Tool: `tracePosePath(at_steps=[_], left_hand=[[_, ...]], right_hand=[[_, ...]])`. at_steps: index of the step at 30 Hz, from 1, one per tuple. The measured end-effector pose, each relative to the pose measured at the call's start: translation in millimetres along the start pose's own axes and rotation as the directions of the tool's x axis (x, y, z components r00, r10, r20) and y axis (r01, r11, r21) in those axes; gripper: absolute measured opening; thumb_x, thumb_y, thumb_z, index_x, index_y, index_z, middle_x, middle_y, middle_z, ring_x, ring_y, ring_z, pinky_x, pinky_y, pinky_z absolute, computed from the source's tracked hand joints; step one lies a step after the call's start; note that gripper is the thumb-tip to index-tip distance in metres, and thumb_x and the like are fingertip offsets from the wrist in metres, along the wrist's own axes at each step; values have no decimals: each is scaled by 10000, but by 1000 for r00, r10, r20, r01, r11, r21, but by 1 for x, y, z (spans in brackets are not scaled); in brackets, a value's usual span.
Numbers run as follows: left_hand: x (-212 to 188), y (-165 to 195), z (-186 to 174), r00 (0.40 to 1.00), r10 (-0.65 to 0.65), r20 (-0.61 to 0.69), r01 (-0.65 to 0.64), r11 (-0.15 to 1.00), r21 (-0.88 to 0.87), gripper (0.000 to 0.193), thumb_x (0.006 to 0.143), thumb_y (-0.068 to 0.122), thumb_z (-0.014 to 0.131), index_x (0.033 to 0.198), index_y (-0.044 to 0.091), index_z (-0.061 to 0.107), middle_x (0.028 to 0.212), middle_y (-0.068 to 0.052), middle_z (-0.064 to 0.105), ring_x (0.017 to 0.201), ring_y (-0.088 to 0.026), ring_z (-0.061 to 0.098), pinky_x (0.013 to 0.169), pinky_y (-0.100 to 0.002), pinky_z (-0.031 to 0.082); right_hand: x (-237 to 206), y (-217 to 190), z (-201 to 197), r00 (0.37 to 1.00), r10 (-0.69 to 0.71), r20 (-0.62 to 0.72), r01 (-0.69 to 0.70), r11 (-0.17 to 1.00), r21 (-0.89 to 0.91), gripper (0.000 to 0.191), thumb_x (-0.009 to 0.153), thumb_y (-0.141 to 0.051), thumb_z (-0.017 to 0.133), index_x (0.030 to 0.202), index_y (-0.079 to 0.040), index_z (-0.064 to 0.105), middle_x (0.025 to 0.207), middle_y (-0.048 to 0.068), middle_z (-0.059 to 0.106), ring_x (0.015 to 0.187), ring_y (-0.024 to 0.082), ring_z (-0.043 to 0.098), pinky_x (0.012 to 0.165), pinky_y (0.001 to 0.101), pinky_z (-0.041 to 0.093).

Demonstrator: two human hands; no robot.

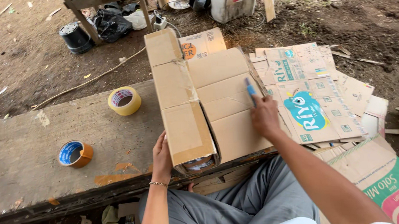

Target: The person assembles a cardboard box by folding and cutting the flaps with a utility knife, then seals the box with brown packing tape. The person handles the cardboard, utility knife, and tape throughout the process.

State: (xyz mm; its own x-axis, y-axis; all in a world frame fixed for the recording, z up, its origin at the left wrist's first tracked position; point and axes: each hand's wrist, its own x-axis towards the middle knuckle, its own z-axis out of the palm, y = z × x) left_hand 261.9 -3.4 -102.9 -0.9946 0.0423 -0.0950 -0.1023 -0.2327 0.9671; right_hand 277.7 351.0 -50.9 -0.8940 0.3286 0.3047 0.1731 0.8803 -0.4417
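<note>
The flattened cardboard box [203, 102] lies across the right end of the wooden counter [34, 151], its near edge reaching the counter's front rim. The left hand [161, 157] rests against the box's near left side, fingers hidden behind the cardboard, so its grip cannot be told. The right hand [264, 117] lies on top of the box and is closed around a small blue tool [250, 90]; only the tool's upper end shows, and its kind is hard to make out. A yellow tape roll [124, 101] and an orange-brown tape roll [75, 154] lie on the counter, well apart from the box. A stack of printed cardboard sheets [311, 99] lies just beside the box, partly hidden under it.
</note>
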Motion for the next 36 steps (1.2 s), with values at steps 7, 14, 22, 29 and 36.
tracePosePath(at_steps=[7,14,22,29,36], left_hand=[[0,23,14,992,124,20,-120,986,-119,569,1057,367,452,1501,11,462,1469,-99,580,1300,-170,578,1038,-307,501],[-13,36,40,962,170,214,-109,956,-273,787,1032,594,268,1634,91,211,1680,-97,309,1530,-219,314,1227,-371,284],[-4,45,55,980,114,163,-21,875,-484,868,992,647,315,1657,132,102,1729,-69,200,1571,-228,224,1246,-391,210],[-1,38,56,986,96,137,-17,875,-484,876,976,612,416,1642,109,150,1706,-75,236,1544,-227,270,1224,-407,268],[4,43,43,988,102,119,-63,953,-297,893,943,573,480,1635,103,167,1682,-119,281,1521,-249,325,1197,-388,330]], right_hand=[[3,-16,-11,999,-36,7,34,981,193,461,1008,-378,564,1384,-113,598,1480,157,534,1371,347,489,1128,440,398],[-31,-97,62,881,-385,275,-165,295,941,846,1051,-663,177,1611,-35,261,1692,141,287,1569,247,226,1253,374,183],[-41,-105,95,672,-312,671,-740,-305,600,976,896,-788,253,1526,-58,407,1466,200,545,1317,342,529,1069,493,442],[-41,-121,76,928,-75,366,-360,83,929,743,1006,-581,302,1495,-39,444,1438,119,581,1335,246,526,1124,406,400],[38,-167,-2,725,153,672,-682,295,669,728,983,-585,335,1363,-24,600,1309,99,673,1145,265,619,1004,413,475]])
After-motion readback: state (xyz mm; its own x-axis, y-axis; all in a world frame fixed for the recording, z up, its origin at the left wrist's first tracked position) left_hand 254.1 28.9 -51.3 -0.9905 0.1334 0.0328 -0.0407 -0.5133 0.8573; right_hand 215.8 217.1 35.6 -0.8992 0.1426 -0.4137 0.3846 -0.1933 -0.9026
